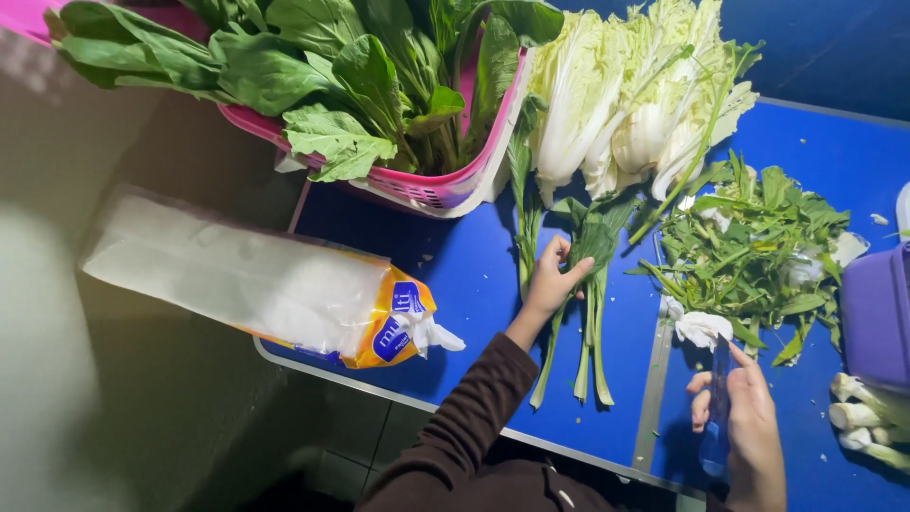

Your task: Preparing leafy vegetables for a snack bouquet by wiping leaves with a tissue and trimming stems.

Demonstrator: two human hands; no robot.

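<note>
While my left fingers pinch the leafy stalks on the blue counter | right hand grips a knife beside the trimmings | steady stems, cut clear of fingertips.

Blue table, metal-edged. Pink basket of greens at far left corner, plastic bag pack overhanging left edge, pale cabbage at far edge. Long-stemmed greens mid-table, leaf trimmings toward right, purple container at right edge.
</note>
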